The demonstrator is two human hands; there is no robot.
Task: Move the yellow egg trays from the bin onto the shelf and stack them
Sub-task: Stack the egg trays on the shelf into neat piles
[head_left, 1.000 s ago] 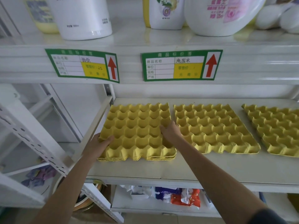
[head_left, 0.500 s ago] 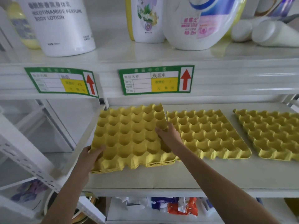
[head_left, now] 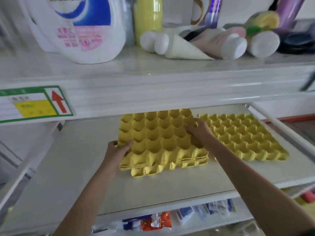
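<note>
On the upper shelf board stands a big white detergent jug (head_left: 76,28) with a blue and pink label, and just right of it a tall yellow bottle (head_left: 148,16). Further right, several white-capped tubes (head_left: 226,43) lie on their sides in a loose heap. A green-bordered price tag (head_left: 36,103) with a red arrow is fixed to the board's front edge. Below, crumpled packets (head_left: 153,222) in blue, white and orange lie on a lower level.

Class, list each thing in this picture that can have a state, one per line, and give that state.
Tray stack: on the shelf, gripped on both sides, bottom tray sticking out in front.
Second tray: flat on the shelf, untouched.
Left hand: gripping the stack's left edge.
Right hand: gripping the stack's right edge.
Tubes: lying down.
Detergent jug: upright.
</note>
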